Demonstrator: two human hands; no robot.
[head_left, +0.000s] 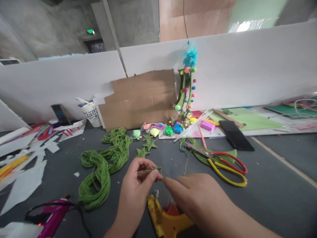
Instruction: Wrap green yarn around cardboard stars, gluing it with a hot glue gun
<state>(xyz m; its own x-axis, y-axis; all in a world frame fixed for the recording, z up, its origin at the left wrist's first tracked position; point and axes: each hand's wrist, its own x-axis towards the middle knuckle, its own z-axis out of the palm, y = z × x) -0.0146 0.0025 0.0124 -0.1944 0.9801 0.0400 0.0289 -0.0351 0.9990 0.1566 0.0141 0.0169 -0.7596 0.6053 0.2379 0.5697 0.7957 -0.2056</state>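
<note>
Left hand (133,188) pinching brown card (144,173) and green yarn (157,168), right hand (198,191) curled beside, grip unclear

Looks like a craft workshop, judging by yarn (114,162), scissors (206,153), a glue gun (156,215) and paper (252,118) spread over a dark table (272,172); seems set in business premises, given the bare concrete wall (59,29), lit green sign (90,31) and long white partition (235,66) behind the table
</note>
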